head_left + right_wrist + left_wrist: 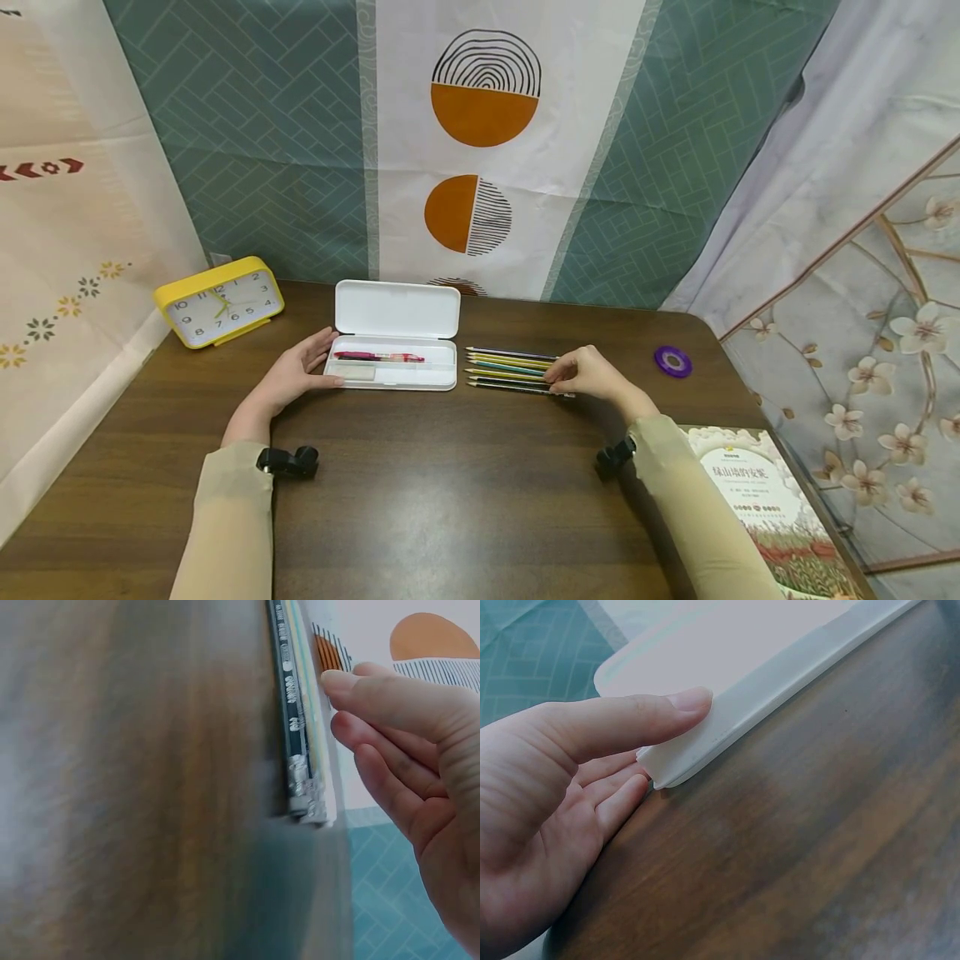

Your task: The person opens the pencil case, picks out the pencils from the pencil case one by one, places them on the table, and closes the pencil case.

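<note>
A white pencil case lies open on the table, its lid raised at the back. Inside are a red pen and a pale rectangular block. My left hand grips the case's left end. In the left wrist view its thumb lies over the near corner, with the other fingers along the end. Right of the case, several pencils lie side by side. My right hand is over their right ends, fingers loosely bent. The right wrist view shows its fingertips beside the dark pencil, with nothing visible between them.
A yellow alarm clock stands at the back left. To the right lies a purple ring-shaped roll. A book lies at the right edge, partly under my right sleeve. Patterned cloth hangs behind the table.
</note>
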A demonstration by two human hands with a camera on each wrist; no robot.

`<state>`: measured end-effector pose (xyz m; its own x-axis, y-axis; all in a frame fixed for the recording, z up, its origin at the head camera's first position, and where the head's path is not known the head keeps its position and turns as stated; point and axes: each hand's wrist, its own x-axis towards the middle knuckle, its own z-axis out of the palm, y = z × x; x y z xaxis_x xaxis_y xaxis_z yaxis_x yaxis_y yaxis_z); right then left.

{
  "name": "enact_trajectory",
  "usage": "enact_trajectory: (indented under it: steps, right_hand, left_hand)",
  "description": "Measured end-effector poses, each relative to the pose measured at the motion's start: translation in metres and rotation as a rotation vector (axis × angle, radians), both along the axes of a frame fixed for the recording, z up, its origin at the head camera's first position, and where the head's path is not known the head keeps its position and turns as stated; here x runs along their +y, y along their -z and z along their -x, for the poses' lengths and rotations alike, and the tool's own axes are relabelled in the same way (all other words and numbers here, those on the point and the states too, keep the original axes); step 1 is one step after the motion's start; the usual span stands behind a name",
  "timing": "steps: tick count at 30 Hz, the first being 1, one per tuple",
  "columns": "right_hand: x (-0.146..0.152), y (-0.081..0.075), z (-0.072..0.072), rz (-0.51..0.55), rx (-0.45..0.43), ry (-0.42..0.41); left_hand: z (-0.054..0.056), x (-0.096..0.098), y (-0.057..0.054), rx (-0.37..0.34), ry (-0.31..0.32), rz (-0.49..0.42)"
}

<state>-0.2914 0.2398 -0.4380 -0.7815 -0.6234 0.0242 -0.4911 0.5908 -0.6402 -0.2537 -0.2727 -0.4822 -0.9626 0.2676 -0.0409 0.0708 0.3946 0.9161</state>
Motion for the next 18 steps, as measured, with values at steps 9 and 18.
enact_trajectory:
  steps: [9, 18]
  right_hand:
    - [-0.021, -0.014, 0.012, 0.067, 0.030, 0.062]
    - [-0.055, -0.019, 0.026, 0.184, 0.178, 0.078]
  left_hand:
    - [-0.001, -0.001, 0.001, 0.001, -0.008, -0.013]
    - [0.001, 0.001, 0.003, 0.009, -0.012, -0.018]
